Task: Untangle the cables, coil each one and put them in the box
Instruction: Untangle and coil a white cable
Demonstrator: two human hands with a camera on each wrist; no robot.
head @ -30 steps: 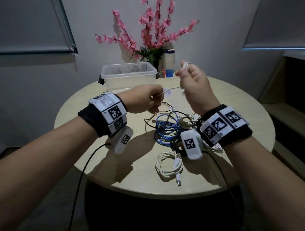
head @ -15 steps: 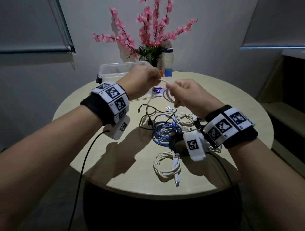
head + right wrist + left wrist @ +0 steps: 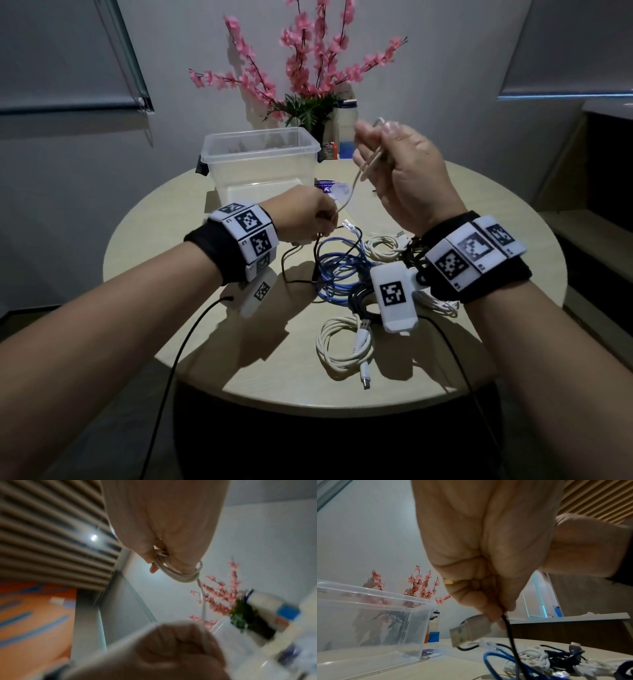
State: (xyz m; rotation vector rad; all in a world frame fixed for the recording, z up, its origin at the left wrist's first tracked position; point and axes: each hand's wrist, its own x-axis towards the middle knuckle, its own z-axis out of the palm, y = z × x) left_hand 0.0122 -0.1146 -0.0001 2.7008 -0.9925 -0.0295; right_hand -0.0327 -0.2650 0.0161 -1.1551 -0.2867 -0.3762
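A thin white cable (image 3: pixel 356 178) runs taut between my hands above the round table (image 3: pixel 191 335). My right hand (image 3: pixel 380 137) is raised, with several loops of this cable (image 3: pixel 180 574) wound round its fingers. My left hand (image 3: pixel 322 222) is lower, near the clear plastic box (image 3: pixel 260 161). It grips the cable's USB plug (image 3: pixel 467 630), and a black cable (image 3: pixel 510 632) hangs from the same fist. Below lies a tangle of blue cable (image 3: pixel 339 274), black cable (image 3: pixel 359 298) and white cable (image 3: pixel 383 245). A coiled white cable (image 3: pixel 346 346) lies apart at the front.
Pink artificial flowers (image 3: pixel 308 68) in a pot and a white bottle (image 3: pixel 346 133) stand behind the box. The box looks empty. A small blue packet (image 3: pixel 325 186) lies beside it. Black leads from the wrist cameras hang over the table's front edge.
Half a second ago the hands were close together at mid height. Since then my right hand has risen and my left hand has dropped toward the tangle, pulling the white cable taut.
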